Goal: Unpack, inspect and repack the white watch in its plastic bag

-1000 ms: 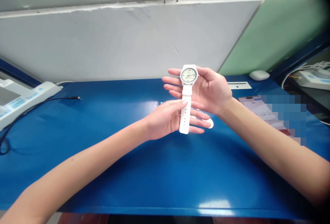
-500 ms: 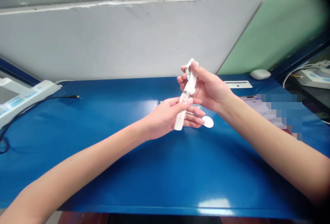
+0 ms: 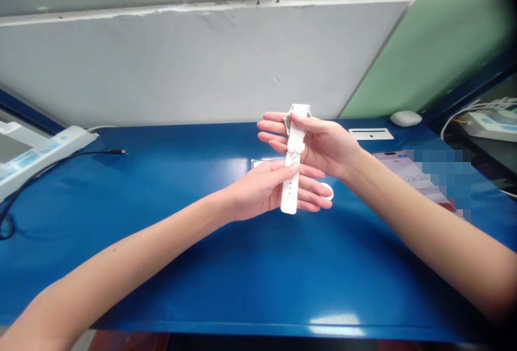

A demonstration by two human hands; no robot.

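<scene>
A white wristwatch [image 3: 298, 138] hangs between my two hands above the blue table, its strap [image 3: 289, 200] pointing down toward me. My left hand [image 3: 269, 189] pinches the lower, holed part of the strap between thumb and fingers, the other fingers stretched out behind it. My right hand [image 3: 319, 141] holds the upper part by the watch case, thumb on top and fingers extended to the left. The strap covers most of the case, so the dial is hidden. A white round disc [image 3: 328, 191] lies on the table, partly behind my left fingertips.
A smartphone [image 3: 404, 173] lies right, partly behind my right forearm. A white card [image 3: 370, 134] and a rounded white case [image 3: 406, 119] are at the back right. At left are a power strip [image 3: 68, 138] and a black cable [image 3: 92, 152]. A clear-edged object [image 3: 255, 163] shows behind my left hand.
The watch has turned straighter, with its strap now facing me more flatly. My right hand has lowered slightly and its fingers have straightened out to the left.
</scene>
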